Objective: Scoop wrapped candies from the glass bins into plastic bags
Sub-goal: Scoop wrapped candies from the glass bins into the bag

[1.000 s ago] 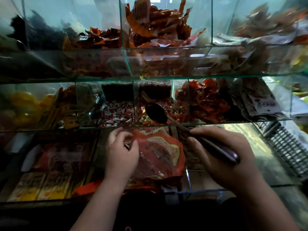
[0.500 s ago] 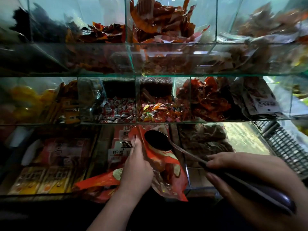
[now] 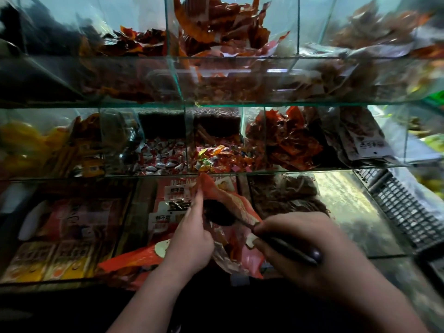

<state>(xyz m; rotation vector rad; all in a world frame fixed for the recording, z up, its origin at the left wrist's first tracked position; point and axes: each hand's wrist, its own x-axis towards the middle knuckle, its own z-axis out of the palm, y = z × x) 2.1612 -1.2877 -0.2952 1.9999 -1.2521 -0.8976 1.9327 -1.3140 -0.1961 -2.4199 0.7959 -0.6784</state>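
The left hand (image 3: 192, 239) pinches the plastic bag (image 3: 249, 259) open; the right hand (image 3: 295, 246) grips the scoop (image 3: 221, 216), its bowl inside the bag's mouth.

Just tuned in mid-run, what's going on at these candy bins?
A person is bagging candy. The left hand holds the red plastic bag open at its mouth; the right hand grips the dark scoop by its handle, bowl inside the bag's mouth. What the bowl carries is too dark to tell. Colourful wrapped candies lie just beyond.

L hand (image 3: 192, 239) left of bag (image 3: 249, 258), scoop (image 3: 219, 216) in it, R hand (image 3: 295, 248) right; candy bins (image 3: 187, 140) behind, shelf above.
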